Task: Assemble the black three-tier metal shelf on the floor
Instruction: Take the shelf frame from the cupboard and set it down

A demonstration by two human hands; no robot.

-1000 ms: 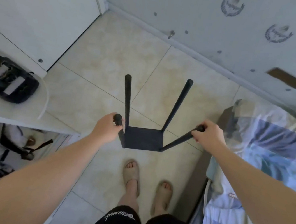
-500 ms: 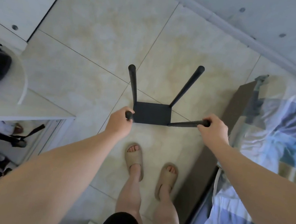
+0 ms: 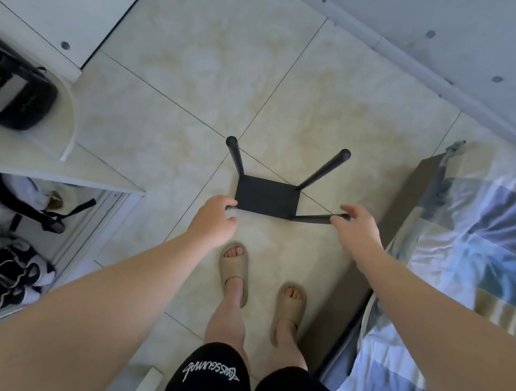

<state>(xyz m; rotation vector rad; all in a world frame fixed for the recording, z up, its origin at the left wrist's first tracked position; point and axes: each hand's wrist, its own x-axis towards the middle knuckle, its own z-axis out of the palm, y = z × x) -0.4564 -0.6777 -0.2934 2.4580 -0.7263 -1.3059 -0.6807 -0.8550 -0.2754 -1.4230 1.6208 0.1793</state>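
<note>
Since half a second ago your right hand (image 3: 356,234) has loosened: it was wrapped round the end of the near-right post (image 3: 311,218), and now its fingers lie straighter over that end with the tip showing beneath them. Whether they grip the post or only touch it, you cannot tell from this view. Your left hand (image 3: 214,219) has kept its place, fingers curled down over the top of the near-left post (image 3: 232,207); only a short bit of that post shows past the knuckles. The far posts read shorter than before and the black bag (image 3: 8,90) has come further into view, so your head has shifted. The black shelf (image 3: 266,196) is over the beige tiled floor (image 3: 202,56), just ahead of your feet. Its flat panel faces up at you and four posts rise from the panel's corners. The far-left post (image 3: 235,156) and far-right post (image 3: 326,168) are free, splaying outward toward the camera. Whether the base touches the tiles is hidden by the panel itself. Both feet wear tan slippers (image 3: 234,277) and stand near the shelf's near edge, apart from it. To your right, the bed (image 3: 474,240) with a blue checked sheet runs along the edge of the floor, near the right hand. To your left, the bag sits on a white counter (image 3: 57,165), and shoes (image 3: 10,274) lie in the open space under it. The pale wall (image 3: 404,24) runs across the far side.
</note>
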